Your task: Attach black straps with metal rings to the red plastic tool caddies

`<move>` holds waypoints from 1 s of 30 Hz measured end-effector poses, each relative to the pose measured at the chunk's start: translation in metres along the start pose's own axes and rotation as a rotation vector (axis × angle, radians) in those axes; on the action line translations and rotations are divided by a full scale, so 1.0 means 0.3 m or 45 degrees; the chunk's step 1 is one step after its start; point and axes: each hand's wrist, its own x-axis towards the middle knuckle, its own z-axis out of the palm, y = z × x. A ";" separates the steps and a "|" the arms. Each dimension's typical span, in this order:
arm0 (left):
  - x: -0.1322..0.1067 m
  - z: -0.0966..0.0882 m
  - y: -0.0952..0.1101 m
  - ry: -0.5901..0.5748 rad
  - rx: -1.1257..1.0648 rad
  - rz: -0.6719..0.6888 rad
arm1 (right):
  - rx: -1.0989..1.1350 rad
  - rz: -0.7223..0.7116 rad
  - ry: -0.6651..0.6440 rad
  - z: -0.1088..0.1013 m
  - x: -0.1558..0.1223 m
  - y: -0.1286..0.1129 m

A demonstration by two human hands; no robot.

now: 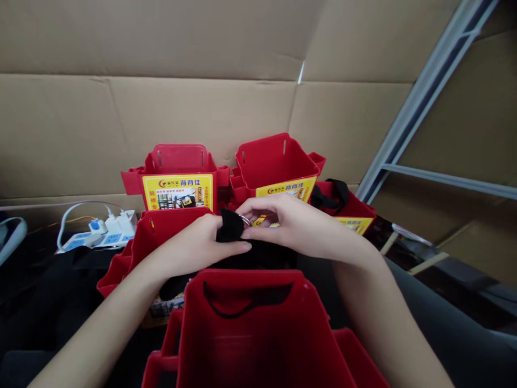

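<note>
Soft black fabric, matt and flat like webbing, is seen in the black strap (231, 225), whose end is bent over into a short, rounded fold. Beside it, smooth, bright curves are shown by the metal rings (245, 220), which seem to be 2 in number but are partly covered by fingers.

The strap is grasped by the left grip (197, 242), with the thumb laid along below it and the fold left protruding past the fingers. The metal rings are pinched at the fingertips of the right grip (297, 223), so the strap's end is placed between the 2 hands, directly against the rings. Where the strap runs below the hands cannot be told, as it is lost among dark material.

Nearest the camera, beneath the hands, a front box (258, 345) of glossy red plastic is seen, tapered, with side pockets and a thin black band (222, 314) curved across its inner wall. Behind the hands, more red boxes (180, 156) are grouped, with slotted back walls and printed yellow labels (177, 193). The scene is backed by creased, dull brown cardboard (202, 108); at left, a white plastic power strip (103, 240) is filled with plugs.
</note>
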 end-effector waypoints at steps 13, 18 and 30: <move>-0.021 -0.085 -0.030 0.777 0.489 0.164 | 1.459 0.404 0.116 0.039 0.083 0.105; -0.017 -0.076 -0.028 0.559 0.406 0.198 | 1.592 0.424 -0.013 0.054 0.090 0.113; 0.008 -0.049 -0.057 0.593 -0.263 0.068 | 1.407 0.289 0.076 0.061 0.076 0.098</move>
